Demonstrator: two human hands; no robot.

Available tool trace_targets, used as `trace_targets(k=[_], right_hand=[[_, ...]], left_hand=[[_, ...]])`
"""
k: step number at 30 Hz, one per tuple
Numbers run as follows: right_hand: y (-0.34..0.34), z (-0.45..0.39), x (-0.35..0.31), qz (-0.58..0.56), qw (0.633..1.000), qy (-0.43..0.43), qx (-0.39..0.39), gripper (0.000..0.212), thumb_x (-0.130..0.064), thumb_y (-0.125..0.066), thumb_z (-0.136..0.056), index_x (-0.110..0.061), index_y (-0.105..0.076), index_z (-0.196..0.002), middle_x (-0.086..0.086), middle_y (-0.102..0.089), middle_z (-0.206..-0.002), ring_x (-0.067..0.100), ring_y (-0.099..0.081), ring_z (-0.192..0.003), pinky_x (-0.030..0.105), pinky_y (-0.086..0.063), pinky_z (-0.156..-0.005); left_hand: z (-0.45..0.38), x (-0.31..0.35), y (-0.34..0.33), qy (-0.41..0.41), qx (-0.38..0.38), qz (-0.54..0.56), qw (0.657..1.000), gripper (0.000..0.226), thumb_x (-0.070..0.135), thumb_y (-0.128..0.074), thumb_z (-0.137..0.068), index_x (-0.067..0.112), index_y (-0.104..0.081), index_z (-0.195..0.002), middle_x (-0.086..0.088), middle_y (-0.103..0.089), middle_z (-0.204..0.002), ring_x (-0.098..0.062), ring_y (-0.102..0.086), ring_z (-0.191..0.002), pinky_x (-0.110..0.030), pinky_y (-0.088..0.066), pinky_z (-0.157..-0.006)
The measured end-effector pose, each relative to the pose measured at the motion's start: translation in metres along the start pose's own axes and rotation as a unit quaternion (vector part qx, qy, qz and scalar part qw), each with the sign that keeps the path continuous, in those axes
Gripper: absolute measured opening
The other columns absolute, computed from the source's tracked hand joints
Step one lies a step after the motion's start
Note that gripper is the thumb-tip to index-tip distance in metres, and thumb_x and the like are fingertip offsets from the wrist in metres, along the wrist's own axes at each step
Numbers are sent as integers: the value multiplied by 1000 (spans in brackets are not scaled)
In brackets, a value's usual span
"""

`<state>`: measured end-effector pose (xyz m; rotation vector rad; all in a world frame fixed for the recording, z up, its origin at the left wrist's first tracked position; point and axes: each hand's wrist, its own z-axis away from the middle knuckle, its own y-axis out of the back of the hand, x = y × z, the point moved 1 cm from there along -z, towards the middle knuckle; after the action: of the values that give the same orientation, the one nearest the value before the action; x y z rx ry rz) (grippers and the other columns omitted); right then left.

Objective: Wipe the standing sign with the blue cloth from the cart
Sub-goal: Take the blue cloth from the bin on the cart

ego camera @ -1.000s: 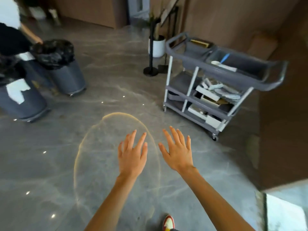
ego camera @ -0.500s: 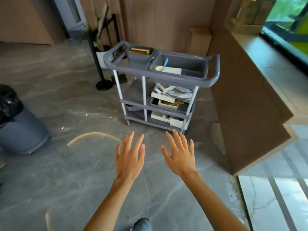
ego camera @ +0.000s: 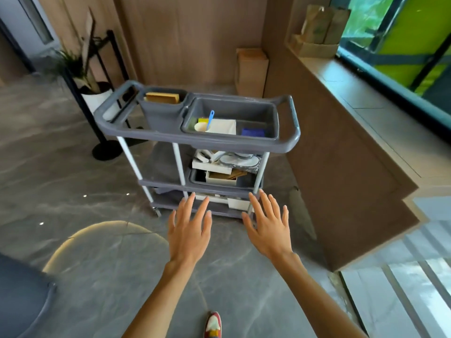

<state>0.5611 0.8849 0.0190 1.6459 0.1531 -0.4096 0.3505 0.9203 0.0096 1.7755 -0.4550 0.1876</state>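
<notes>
Grey cart — blue cloth; grey marbled floor

Grey cart on floor; top bin holds blue cloth

The cart stands ahead on the floor, the cloth in its top tray's right end, the standing sign and a potted plant behind its left end, a counter just to its right, and both hands, left hand and right hand, before its lowest shelf.
</notes>
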Motion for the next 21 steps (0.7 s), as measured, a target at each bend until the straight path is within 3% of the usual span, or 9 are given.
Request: trace_targets(k=[8, 13, 21], right_hand=[[-5, -112, 0, -1, 999, -44, 14, 66, -65, -19, -100, -39, -15, -160, -7, -11, -171, 19, -4, -159, 56, -6, -128], [-6, -184, 17, 2, 998, -60, 20, 65, -64, -19, -100, -39, -13, -160, -8, -11, -171, 19, -4, -159, 55, -7, -128], [-9, -314, 68, -10, 999, -50, 9, 68, -68, -17, -99, -40, -8, -160, -9, -3, -172, 18, 1, -159, 54, -4, -128]], left_hand=[[-122, -10, -27, -46, -25, -4, 999, 49, 44, -30, -102, 34, -50, -146, -5, -40, -158, -24, -36, -146, -53, -33, -114], [-196, 0, -56, -59, -18, 15, 998, 44, 39, -42, -100, 32, -55, -142, -6, -47, -154, -28, -41, -143, -55, -37, -110], [-315, 36, -112, -78, -29, 0, 997, 50, 43, -32, -100, 30, -54, -144, -7, -47, -154, -29, -43, -141, -52, -39, -109]])
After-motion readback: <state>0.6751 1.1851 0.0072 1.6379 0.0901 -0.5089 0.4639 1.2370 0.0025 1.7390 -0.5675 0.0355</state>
